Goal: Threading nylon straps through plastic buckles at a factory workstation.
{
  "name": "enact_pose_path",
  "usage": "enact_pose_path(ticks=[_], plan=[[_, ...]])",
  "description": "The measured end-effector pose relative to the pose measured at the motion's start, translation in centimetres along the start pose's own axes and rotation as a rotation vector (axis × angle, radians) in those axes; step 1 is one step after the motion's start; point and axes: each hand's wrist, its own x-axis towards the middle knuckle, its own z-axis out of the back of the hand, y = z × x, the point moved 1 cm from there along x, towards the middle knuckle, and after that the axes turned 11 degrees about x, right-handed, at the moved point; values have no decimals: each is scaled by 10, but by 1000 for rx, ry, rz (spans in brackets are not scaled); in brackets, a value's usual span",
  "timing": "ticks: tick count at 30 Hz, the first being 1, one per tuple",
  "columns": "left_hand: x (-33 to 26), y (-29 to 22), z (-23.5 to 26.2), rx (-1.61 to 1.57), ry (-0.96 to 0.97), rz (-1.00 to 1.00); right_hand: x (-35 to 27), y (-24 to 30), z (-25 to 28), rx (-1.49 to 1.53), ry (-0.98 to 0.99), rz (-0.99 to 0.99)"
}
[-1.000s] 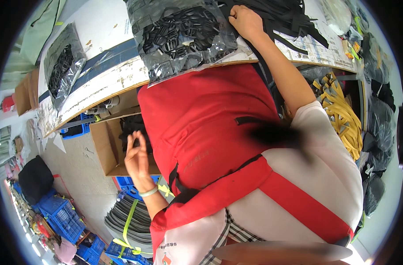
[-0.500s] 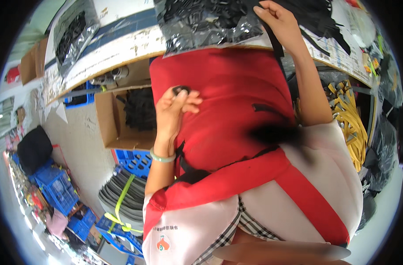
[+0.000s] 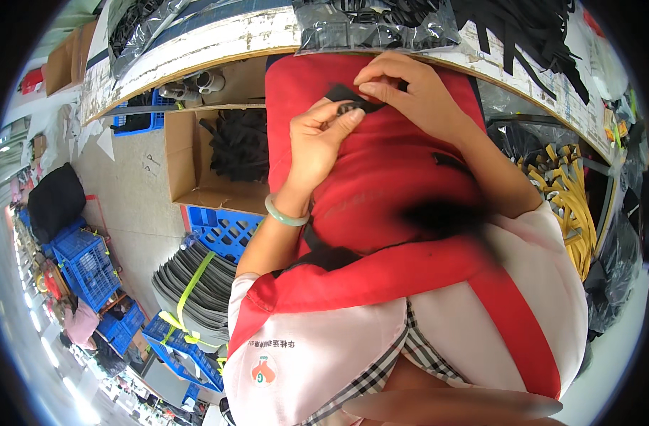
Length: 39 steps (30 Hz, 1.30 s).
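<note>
My left hand [image 3: 316, 145], with a pale green bangle at the wrist, pinches a small black buckle [image 3: 348, 108] between thumb and fingers. Close by on its right, my right hand [image 3: 415, 91] has its fingers curled onto a black webbing strap [image 3: 370, 106]. The strap runs between the two hands at the buckle; whether it passes through the slots is too blurred to tell. Both hands are over the red apron [image 3: 381, 170] across my lap, just short of the table edge.
A worn white table [image 3: 246, 39] carries a clear bag of black buckles [image 3: 381, 35] and a heap of black straps [image 3: 527, 32]. Below are a cardboard box [image 3: 182, 160], a blue crate [image 3: 228, 231], bundled dark strips [image 3: 196, 284] and yellow straps [image 3: 569, 206].
My right hand has come down from the table with the black strap. My left hand has risen rightward with the buckle, so the two now meet.
</note>
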Motion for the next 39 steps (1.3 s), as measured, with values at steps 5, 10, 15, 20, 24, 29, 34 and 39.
enact_pose_path(ticks=[5, 10, 15, 20, 24, 29, 34, 39], plan=[[-3, 0, -1, 200, 90, -28, 5, 0, -11, -9, 147, -49], [0, 3, 7, 31, 140, 112, 6, -4, -12, -79, 167, 29], [-2, 2, 5, -41, 235, 123, 4, -7, -9, -143, 290, 107], [-3, -13, 8, 32, 280, 35, 5, -19, -2, 300, 270, -418], [-3, -9, 12, -23, 297, 40, -7, -35, -11, 647, 212, -581], [-10, 16, 8, 124, 120, 109, -13, -50, -18, 318, 242, -320], [-9, 19, 0, 55, 10, 165, -19, -34, -28, 38, 78, -213], [-9, 16, 4, 94, -43, 105, -15, -27, -18, 361, 137, -276]])
